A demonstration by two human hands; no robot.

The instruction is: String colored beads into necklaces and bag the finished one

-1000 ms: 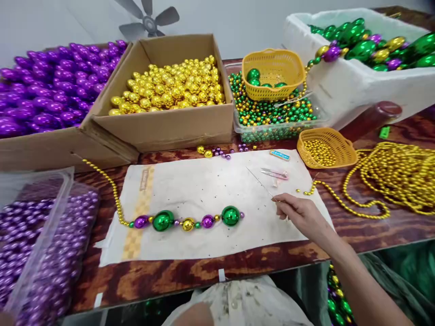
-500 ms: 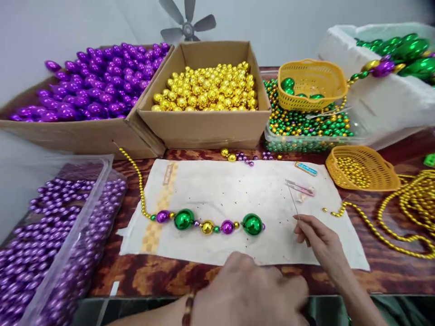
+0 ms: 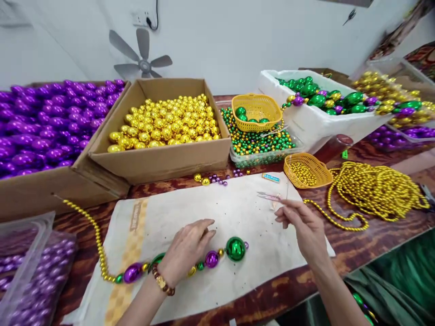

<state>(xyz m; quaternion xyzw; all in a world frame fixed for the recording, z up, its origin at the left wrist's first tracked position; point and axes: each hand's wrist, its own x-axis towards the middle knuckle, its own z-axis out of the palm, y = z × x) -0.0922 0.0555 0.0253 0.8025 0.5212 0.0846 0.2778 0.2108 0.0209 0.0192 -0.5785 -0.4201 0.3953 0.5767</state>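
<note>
A bead strand lies across the white cloth point(image 3: 190, 201), with a large green bead point(image 3: 235, 249) and a small purple bead at its right end and a run of small gold beads point(image 3: 99, 240) at its left. Over the strand's middle reaches my left hand point(image 3: 186, 249), fingers stretched out and nothing seen in them; it hides several beads. A thin needle point(image 3: 287, 186) points up from the pinched fingers of my right hand point(image 3: 302, 222), at the cloth's right side. Close by on the cloth are thread snips point(image 3: 268, 196).
Behind the cloth stand a carton of gold beads point(image 3: 159, 165), a carton of purple beads point(image 3: 102, 131), a tub of mixed beads point(image 3: 267, 156) and a foam box point(image 3: 288, 108). A yellow basket point(image 3: 321, 181) and coiled gold bead strings point(image 3: 380, 192) lie right.
The view has swung right. My left hand has moved from the front edge forward over the strand. My right hand keeps the needle, now nearer the snips.
</note>
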